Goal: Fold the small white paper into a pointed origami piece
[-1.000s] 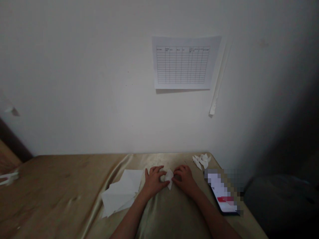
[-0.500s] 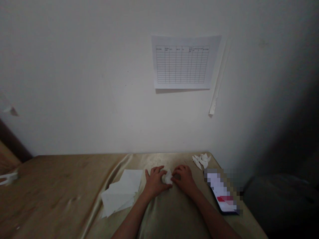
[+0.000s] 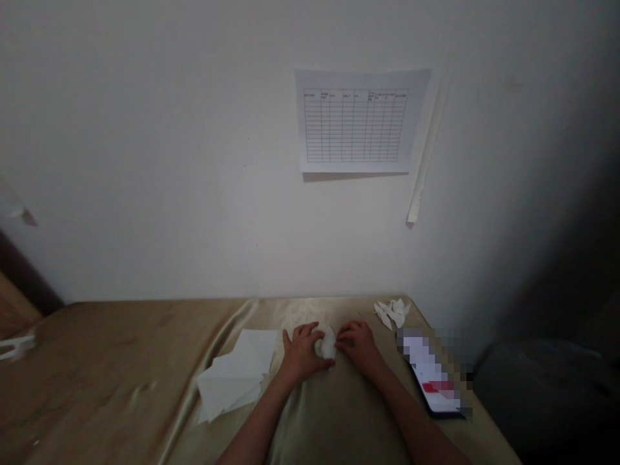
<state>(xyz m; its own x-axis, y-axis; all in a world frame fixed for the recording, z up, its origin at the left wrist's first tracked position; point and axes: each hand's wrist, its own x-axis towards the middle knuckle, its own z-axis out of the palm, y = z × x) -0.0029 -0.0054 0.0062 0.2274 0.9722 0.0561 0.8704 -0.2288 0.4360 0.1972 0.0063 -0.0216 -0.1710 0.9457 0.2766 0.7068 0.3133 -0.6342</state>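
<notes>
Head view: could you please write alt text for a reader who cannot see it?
On a shiny cloth, a person's left hand holds a small white paper piece, the right hand at its edge. White sheets lie to the left, paper scraps and a phone to the right; a printed chart hangs on the wall behind.

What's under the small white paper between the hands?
Tan cloth shows around the small white paper. What's directly beneath is hidden by the paper and, partly, the left hand.

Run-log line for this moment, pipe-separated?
left hand: holding small white paper piece | right hand: at its right edge, contact unclear | left side: white sheets | right side: paper scraps, phone | under: gold-brown cloth
</notes>
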